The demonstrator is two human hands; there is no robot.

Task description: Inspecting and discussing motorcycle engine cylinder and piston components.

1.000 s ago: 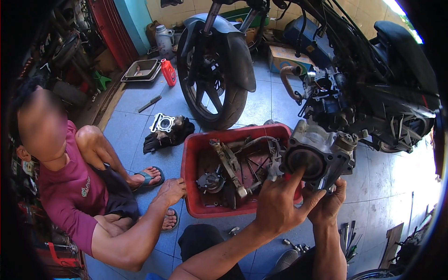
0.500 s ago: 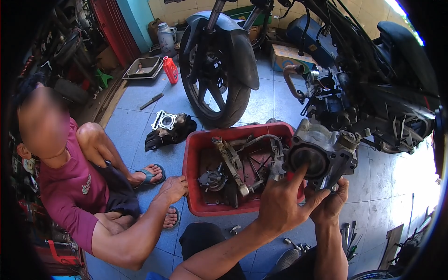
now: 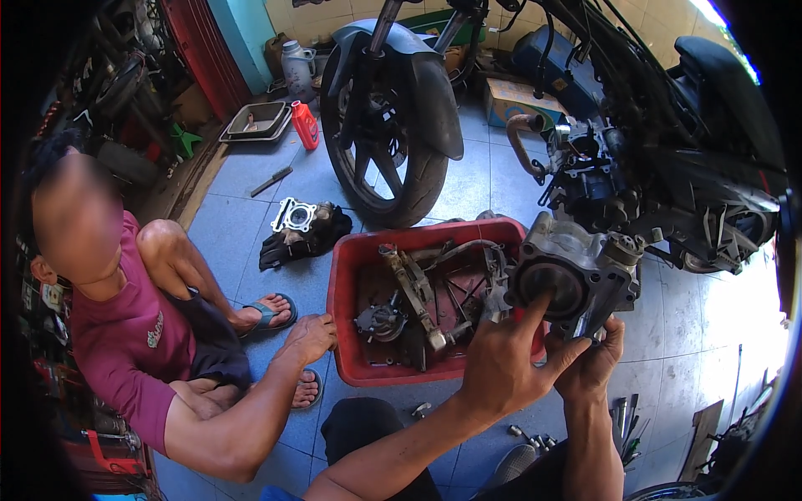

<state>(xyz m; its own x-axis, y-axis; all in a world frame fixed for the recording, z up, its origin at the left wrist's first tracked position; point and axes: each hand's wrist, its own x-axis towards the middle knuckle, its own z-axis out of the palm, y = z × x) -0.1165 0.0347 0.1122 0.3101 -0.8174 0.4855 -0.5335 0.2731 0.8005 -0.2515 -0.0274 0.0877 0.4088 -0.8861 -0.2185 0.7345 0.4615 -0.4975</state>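
A grey metal engine cylinder block [image 3: 576,238] is held up over the right end of the red plastic crate [image 3: 401,376], its round dark bore facing me. My right hand [image 3: 589,367] is closed around the block's lower side and supports it from below. My left hand [image 3: 505,359] has its index finger stretched into the bore. Its thumb lies apart, near the block's bottom edge and the right hand's fingers; the other fingers are partly hidden. In the crate are a carburetor-like part [image 3: 382,321], a long metal bracket [image 3: 415,292] and several loose tools.
At left a person in a maroon shirt [image 3: 125,334] squats, one hand [image 3: 311,338] on the crate's rim. Beyond stand a motorcycle's front wheel [image 3: 388,142] and its exposed engine [image 3: 585,171]. A red bottle [image 3: 305,125], a gasket on a dark cloth [image 3: 296,215] and bolts [image 3: 530,436] are on the tiles.
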